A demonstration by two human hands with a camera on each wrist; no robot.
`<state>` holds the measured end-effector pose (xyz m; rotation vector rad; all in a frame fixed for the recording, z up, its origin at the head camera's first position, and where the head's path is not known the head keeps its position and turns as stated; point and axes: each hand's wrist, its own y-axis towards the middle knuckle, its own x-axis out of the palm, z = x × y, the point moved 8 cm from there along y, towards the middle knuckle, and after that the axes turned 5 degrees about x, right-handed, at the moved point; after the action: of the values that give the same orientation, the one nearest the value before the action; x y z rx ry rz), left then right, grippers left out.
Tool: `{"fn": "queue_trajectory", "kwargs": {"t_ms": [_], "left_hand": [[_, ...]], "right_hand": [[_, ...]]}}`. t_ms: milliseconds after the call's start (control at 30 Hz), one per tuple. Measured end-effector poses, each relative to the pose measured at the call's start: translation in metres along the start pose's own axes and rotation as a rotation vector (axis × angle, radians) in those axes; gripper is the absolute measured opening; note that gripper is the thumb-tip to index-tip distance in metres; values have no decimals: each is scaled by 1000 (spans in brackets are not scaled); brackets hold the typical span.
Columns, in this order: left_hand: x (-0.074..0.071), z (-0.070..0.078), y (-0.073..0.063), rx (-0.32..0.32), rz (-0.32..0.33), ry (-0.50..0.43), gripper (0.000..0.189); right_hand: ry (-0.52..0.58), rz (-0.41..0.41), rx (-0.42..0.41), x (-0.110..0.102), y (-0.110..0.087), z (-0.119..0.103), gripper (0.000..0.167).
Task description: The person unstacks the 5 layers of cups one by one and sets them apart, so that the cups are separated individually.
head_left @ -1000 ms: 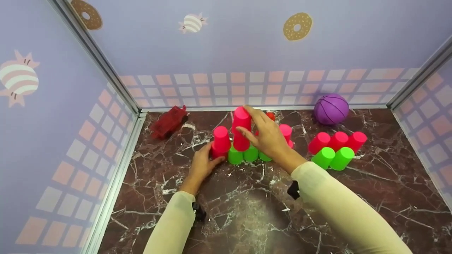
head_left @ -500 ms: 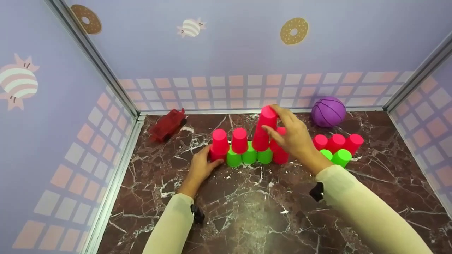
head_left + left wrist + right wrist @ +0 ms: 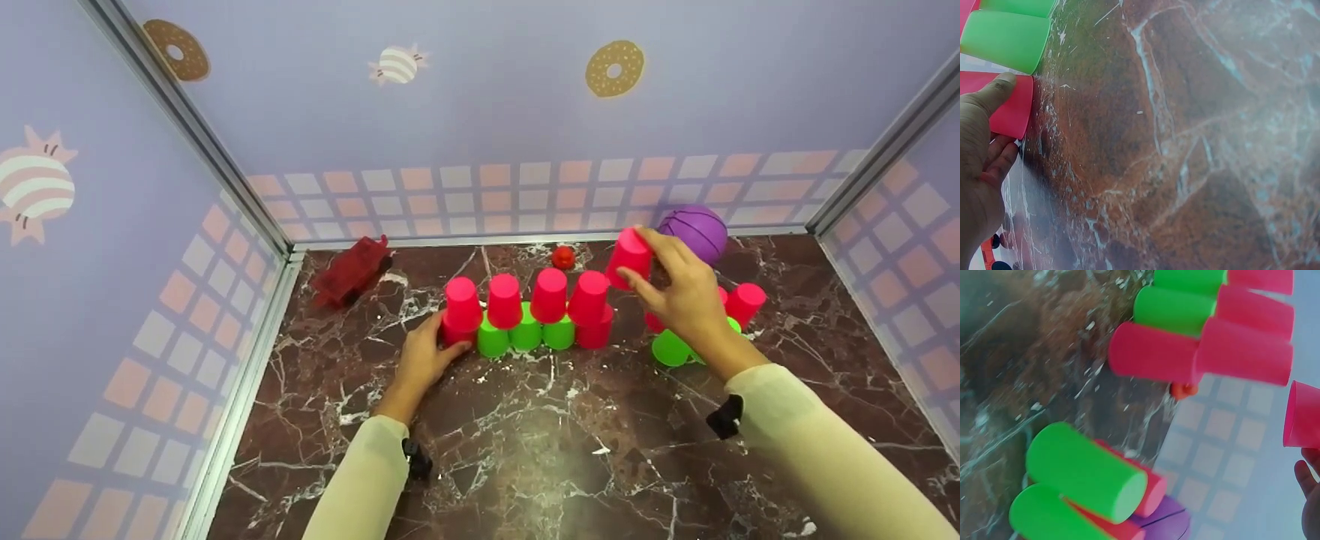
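In the head view, a row of upside-down plastic cups stands mid-table: a pink cup (image 3: 456, 332), several green cups (image 3: 526, 330) and another pink cup (image 3: 595, 331) at the right end. On top of them stands a second row of pink cups (image 3: 551, 294). My left hand (image 3: 422, 356) grips the leftmost bottom cup, its thumb (image 3: 998, 93) in front and fingers behind. Held up to the right of the rows is a pink cup (image 3: 628, 259), pinched by my right hand (image 3: 681, 289); it also shows at the edge of the right wrist view.
At right, partly behind my right hand, are green cups (image 3: 1086, 467) and pink cups (image 3: 746, 301). A purple ball (image 3: 699, 231) sits near the back wall, a small red object (image 3: 563, 257) behind the rows, and a dark red toy (image 3: 352, 271) at back left.
My right hand has moved right along the upper row, its tall pink stack now down to one visible cup. Second and third upper cups now stand in place. The left hand has stayed put.
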<state>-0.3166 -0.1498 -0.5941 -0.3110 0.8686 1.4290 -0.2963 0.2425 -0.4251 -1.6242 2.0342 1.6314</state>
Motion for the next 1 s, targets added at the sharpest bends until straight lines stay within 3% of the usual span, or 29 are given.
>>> {"fn": "queue_trajectory", "kwargs": {"t_ms": [167,433,500,600,1000], "left_hand": [[0,0,-1,5,1,-6,66],[-2,2,-3,67,34,-18,66],[2,-11,-2,105,57,-23,68],[2,-15,-2,117,70,-25,69],[6,-19,-1,134,85,-55,66]], "right_hand": [[-22,13,61,-18,-13,24,68],[-85,44,134,-43,-34,57,68],[-96,43,156,-47,-39,64,68],[-118,41,190,-53,-46,74,68],[-159,81,257,-82,-76,108,67]]}}
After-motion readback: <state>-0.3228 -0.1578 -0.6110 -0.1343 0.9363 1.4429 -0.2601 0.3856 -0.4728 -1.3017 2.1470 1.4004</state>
